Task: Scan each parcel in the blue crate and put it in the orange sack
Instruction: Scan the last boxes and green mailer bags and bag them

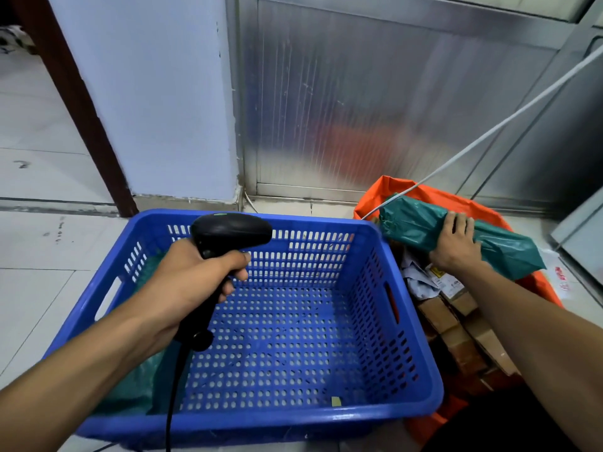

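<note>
The left hand (192, 275) is gripping a black scanner (228, 236) by its handle, fingers curled tight around it, over the blue crate (408, 337) that is sitting on the tiled floor (39, 288), with the cord (173, 393) hanging down over the near rim. A green parcel (137, 389) is lying against the crate's left wall under the forearm. Farther right, the right hand (455, 246) is clasping another green parcel (424, 223) from above, holding it over the open orange sack (424, 194), where brown boxes (456, 331) are lying just beside the crate.
</note>
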`<state>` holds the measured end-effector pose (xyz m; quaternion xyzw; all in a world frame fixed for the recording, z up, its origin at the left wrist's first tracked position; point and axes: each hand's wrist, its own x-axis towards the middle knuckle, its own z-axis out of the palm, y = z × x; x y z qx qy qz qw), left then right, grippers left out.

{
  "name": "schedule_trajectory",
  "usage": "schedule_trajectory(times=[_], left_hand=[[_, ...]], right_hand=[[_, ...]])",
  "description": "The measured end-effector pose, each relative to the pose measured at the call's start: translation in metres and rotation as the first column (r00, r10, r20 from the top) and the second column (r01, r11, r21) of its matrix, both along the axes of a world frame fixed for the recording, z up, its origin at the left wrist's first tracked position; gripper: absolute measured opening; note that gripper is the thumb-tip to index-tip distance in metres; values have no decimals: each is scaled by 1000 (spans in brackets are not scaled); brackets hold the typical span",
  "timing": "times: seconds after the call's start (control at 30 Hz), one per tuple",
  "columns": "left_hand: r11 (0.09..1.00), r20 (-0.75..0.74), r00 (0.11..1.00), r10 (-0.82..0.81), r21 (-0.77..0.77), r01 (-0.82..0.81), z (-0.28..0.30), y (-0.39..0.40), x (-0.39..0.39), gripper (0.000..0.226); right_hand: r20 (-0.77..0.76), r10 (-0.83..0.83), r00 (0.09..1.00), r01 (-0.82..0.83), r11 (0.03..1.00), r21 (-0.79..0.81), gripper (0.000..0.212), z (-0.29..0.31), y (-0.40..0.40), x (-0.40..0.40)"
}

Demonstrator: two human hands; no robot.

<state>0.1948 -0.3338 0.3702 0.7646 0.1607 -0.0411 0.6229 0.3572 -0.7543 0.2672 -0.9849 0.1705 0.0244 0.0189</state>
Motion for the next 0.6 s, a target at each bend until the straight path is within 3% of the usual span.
schedule_trajectory(times=[0.23,0.47,0.6], left_hand=[[998,12,998,54,-14,-54,4,25,5,14],[994,20,994,110,-28,-110,8,43,8,15],[995,27,994,104,-17,-103,14,49,10,11]], right_hand=[[-211,144,967,-127,988,93,60,-3,17,-2],[-243,288,926,-286,957,44,19,-1,52,-7],[-201,392,898,-409,911,-47,20,-4,103,-15]])
